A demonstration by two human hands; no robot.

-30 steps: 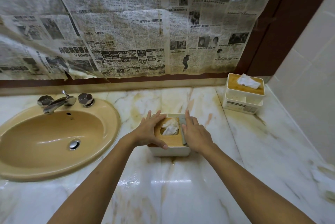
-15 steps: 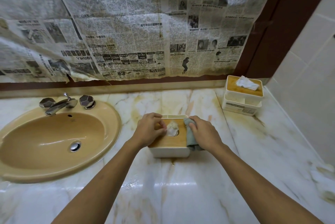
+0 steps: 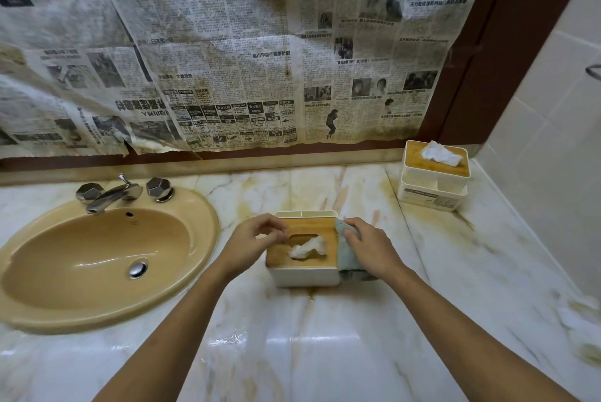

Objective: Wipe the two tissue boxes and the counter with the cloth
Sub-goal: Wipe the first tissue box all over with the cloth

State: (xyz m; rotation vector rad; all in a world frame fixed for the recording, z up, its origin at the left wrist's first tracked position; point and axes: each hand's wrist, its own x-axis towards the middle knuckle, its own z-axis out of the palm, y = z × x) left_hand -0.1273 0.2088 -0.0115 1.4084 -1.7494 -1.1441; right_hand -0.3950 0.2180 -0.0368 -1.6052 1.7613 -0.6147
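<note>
Head view. Tissue box 1 (image 3: 302,276), with a wooden lid and a white tissue (image 3: 307,247) out of its slot, stands on the marble counter (image 3: 325,353), right of the sink (image 3: 97,258).

Left hand (image 3: 250,240): fingers curled at the lid's left edge; grip or mere touch, cannot tell.

Right hand (image 3: 369,247): clutches the grey-green cloth (image 3: 346,255) against the box's right edge.

Tissue box 2 (image 3: 432,197) stands well apart in the back right corner.

Stained newspaper (image 3: 227,44) over the back wall, dark brown frame (image 3: 481,60), pale tiled side wall (image 3: 553,141), tan basin (image 3: 81,252), chrome tap (image 3: 110,195)
</note>
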